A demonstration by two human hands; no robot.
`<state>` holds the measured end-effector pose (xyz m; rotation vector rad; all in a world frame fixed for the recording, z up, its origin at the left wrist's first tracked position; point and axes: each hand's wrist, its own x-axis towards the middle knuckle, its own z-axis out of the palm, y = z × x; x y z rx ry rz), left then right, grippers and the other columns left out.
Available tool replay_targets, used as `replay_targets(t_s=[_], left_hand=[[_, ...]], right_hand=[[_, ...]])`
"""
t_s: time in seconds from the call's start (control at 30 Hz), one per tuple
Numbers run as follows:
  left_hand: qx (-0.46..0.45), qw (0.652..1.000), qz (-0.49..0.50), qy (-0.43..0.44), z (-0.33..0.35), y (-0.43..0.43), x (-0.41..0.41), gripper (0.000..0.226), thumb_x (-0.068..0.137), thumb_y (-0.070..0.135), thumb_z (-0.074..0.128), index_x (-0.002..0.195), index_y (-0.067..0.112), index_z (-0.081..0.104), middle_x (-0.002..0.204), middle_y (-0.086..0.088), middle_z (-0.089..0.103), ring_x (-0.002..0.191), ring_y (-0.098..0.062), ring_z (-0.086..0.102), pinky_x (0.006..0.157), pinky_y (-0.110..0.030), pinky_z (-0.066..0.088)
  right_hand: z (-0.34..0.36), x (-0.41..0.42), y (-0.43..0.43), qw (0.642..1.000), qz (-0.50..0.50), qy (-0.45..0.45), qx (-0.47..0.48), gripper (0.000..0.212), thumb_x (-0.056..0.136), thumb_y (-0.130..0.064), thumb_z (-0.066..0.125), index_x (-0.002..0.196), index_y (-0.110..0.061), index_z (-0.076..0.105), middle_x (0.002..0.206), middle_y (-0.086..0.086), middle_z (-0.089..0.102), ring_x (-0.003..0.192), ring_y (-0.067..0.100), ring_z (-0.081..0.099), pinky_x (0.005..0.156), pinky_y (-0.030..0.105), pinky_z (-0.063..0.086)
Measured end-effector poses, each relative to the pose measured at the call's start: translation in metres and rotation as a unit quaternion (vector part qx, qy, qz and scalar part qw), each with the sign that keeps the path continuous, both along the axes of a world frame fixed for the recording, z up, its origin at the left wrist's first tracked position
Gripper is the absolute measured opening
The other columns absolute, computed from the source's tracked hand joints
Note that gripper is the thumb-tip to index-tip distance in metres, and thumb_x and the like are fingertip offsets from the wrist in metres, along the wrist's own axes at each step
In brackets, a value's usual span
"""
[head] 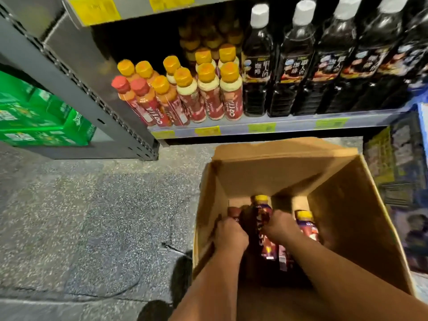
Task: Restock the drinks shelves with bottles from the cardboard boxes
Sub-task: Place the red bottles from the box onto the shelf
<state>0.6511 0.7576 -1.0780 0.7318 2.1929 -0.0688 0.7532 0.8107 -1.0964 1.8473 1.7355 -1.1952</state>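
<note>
Reaching into: the cardboard box (335, 181), flaps open, where I see both hands low among the bottles.
Right hand (281, 224): fingers wrapped round a yellow-capped bottle (262, 216) standing upright mid-box.
Left hand (231, 235): fingers curled downward against the box's left wall, tips hidden. I cannot tell what they hold.
Beside the hands: a red-capped bottle (233, 213) just above the left knuckles and a second yellow-capped one (306, 222) to the right of the right hand.
In the way: the box's tall walls close round both forearms.
Shelf (289, 122): directly beyond the box, with small orange-capped bottles (208, 96) bunched at its left end and leaning.
Next along: tall dark coffee bottles (289, 72) with white caps, touching the small ones.
Shelf edge: yellow price tags (207, 130).
Left side: a grey perforated upright (92, 96), green cartons (39, 117) behind it.
Right side: blue crates (398, 158) just beside the box.
Floor (92, 216): grey speckled stone, carrying the box.
</note>
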Motion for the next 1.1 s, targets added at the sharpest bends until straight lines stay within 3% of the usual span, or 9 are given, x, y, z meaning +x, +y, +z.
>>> replay_targets(t_s=[0.2,0.43,0.67,0.73,0.8,0.87,0.97,1.03,1.1], left_hand=[[-0.055,0.994,0.046,-0.081,-0.062,-0.001,0.001,0.043,0.092,0.009,0.055,0.134,0.008,0.048,0.132,-0.012,0.054,0.122,-0.028,0.052,0.1,-0.03,0.042],[-0.044,0.989,0.104,-0.092,-0.084,-0.007,-0.003,0.043,0.091,0.012,0.059,0.132,0.008,0.05,0.132,-0.011,0.056,0.121,-0.026,0.054,0.101,-0.029,0.042],[-0.03,0.966,0.2,-0.16,-0.078,-0.001,0.0,0.055,0.09,0.013,0.061,0.14,0.011,0.038,0.135,-0.011,0.05,0.122,-0.025,0.05,0.106,-0.033,0.04],[-0.015,0.958,0.224,-0.179,-0.079,0.001,-0.004,0.057,0.097,0.014,0.051,0.146,0.01,0.023,0.143,-0.013,0.041,0.131,-0.027,0.042,0.11,-0.033,0.034],[-0.017,0.946,0.248,-0.209,-0.077,0.001,-0.004,0.053,0.103,0.009,0.037,0.148,0.001,0.012,0.152,-0.016,0.028,0.14,-0.03,0.029,0.103,-0.023,0.041],[-0.018,0.946,0.23,-0.228,-0.081,0.0,-0.004,0.06,0.095,0.002,0.05,0.148,0.009,0.022,0.147,-0.013,0.039,0.135,-0.031,0.039,0.099,-0.023,0.046],[-0.02,0.948,0.207,-0.241,-0.059,-0.005,0.002,0.047,0.079,0.004,0.069,0.124,0.015,0.058,0.123,-0.007,0.062,0.112,-0.023,0.058,0.102,-0.037,0.045],[-0.008,0.941,0.214,-0.263,-0.027,-0.006,0.007,0.044,0.073,0.008,0.075,0.114,0.017,0.062,0.117,-0.004,0.065,0.108,-0.022,0.061,0.099,-0.038,0.047],[0.007,0.939,0.214,-0.268,0.012,-0.005,0.009,0.048,0.071,0.011,0.079,0.112,0.021,0.058,0.115,-0.001,0.064,0.107,-0.021,0.06,0.096,-0.037,0.047]], right_hand=[[-0.055,-0.005,-0.013,0.999,-0.038,0.005,-0.032,0.025,0.091,-0.024,0.058,0.11,-0.008,0.062,0.113,0.009,0.066,0.105,0.023,0.063,0.078,0.025,0.046],[-0.069,-0.015,-0.019,0.99,-0.125,0.018,-0.066,0.055,0.083,-0.029,0.071,0.126,-0.007,0.046,0.119,0.012,0.06,0.111,0.026,0.059,0.092,0.034,0.049],[-0.07,-0.011,-0.01,0.983,-0.163,0.024,-0.084,0.024,0.079,-0.023,0.074,0.093,-0.011,0.057,0.087,0.006,0.061,0.09,0.021,0.062,0.082,0.032,0.054],[-0.07,-0.008,-0.01,0.98,-0.164,0.043,-0.103,0.021,0.08,-0.02,0.073,0.092,-0.01,0.059,0.089,0.008,0.063,0.089,0.022,0.063,0.083,0.033,0.055],[-0.069,-0.003,-0.009,0.974,-0.181,0.071,-0.116,0.019,0.08,-0.016,0.072,0.092,-0.008,0.06,0.092,0.01,0.065,0.087,0.024,0.064,0.081,0.035,0.055],[-0.062,0.005,-0.007,0.959,-0.224,0.11,-0.137,0.02,0.079,-0.005,0.07,0.097,-0.005,0.061,0.092,0.014,0.065,0.081,0.025,0.063,0.074,0.036,0.055],[-0.034,0.017,-0.006,0.948,-0.242,0.142,-0.149,0.026,0.078,0.01,0.063,0.101,0.0,0.061,0.085,0.012,0.064,0.071,0.022,0.061,0.056,0.028,0.048],[-0.008,0.026,-0.004,0.939,-0.263,0.166,-0.15,0.04,0.074,0.015,0.064,0.112,0.003,0.059,0.087,0.01,0.065,0.07,0.02,0.059,0.057,0.027,0.047],[0.031,0.036,-0.004,0.919,-0.309,0.192,-0.152,0.042,0.074,0.022,0.06,0.108,-0.003,0.058,0.086,0.011,0.064,0.075,0.023,0.06,0.065,0.031,0.053]])
